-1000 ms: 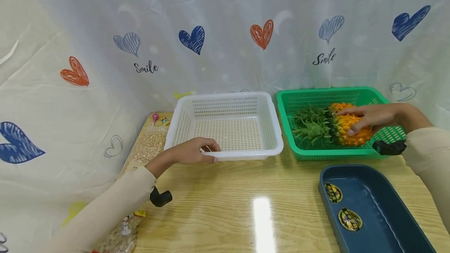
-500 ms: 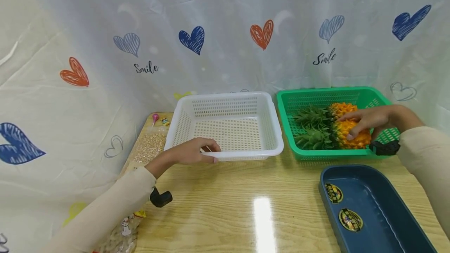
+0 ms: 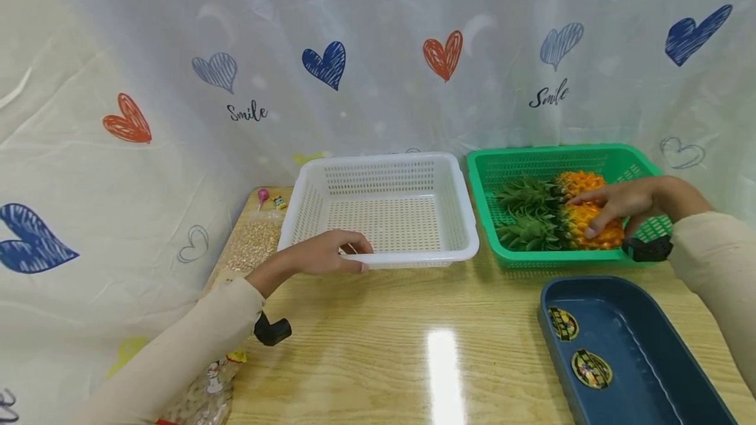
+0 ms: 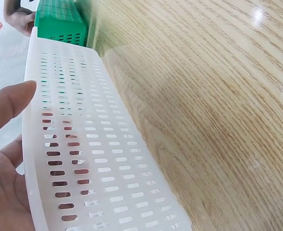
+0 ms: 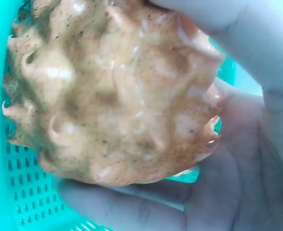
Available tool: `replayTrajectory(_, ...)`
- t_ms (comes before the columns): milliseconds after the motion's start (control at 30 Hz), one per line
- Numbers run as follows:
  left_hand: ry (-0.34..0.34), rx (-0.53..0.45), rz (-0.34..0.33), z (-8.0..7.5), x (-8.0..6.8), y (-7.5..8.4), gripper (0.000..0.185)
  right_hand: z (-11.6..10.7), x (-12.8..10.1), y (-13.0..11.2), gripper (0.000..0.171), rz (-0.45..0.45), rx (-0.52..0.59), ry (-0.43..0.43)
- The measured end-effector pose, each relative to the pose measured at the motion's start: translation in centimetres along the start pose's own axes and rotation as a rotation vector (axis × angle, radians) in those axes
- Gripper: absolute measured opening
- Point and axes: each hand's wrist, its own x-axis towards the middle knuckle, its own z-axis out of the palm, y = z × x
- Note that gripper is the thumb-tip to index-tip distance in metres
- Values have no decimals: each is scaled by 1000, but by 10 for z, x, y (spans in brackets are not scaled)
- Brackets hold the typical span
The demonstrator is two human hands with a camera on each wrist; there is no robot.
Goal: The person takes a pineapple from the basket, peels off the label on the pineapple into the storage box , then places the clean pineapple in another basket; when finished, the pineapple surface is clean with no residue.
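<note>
A white curtain printed with hearts (image 3: pixel 378 51) is hung behind the glossy wooden bench (image 3: pixel 413 346). The white perforated plastic basket (image 3: pixel 378 212) is gripped at its near rim by the left hand (image 3: pixel 321 256). The orange plastic pineapple (image 3: pixel 581 212), inside the green plastic basket (image 3: pixel 531 156), is grasped by the right hand (image 3: pixel 626 201), fingers (image 5: pixel 131 211) curled around it.

The right hand (image 3: pixel 620 205) curled tighter round the near pineapple (image 3: pixel 590 225) in the green basket (image 3: pixel 490 169), its fingers wrapping under the fruit, and the wrist drew slightly nearer. The pineapple tipped a little toward the basket's near wall.
</note>
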Motion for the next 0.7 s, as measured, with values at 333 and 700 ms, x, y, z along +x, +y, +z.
replayTrajectory(333, -6, 6, 4, -1, 0, 1, 23, 0, 2, -2, 102, 6, 3, -17)
replayTrajectory(700, -8, 6, 17, -1, 0, 0, 24, 0, -2, 1, 98, -20, 3, -4)
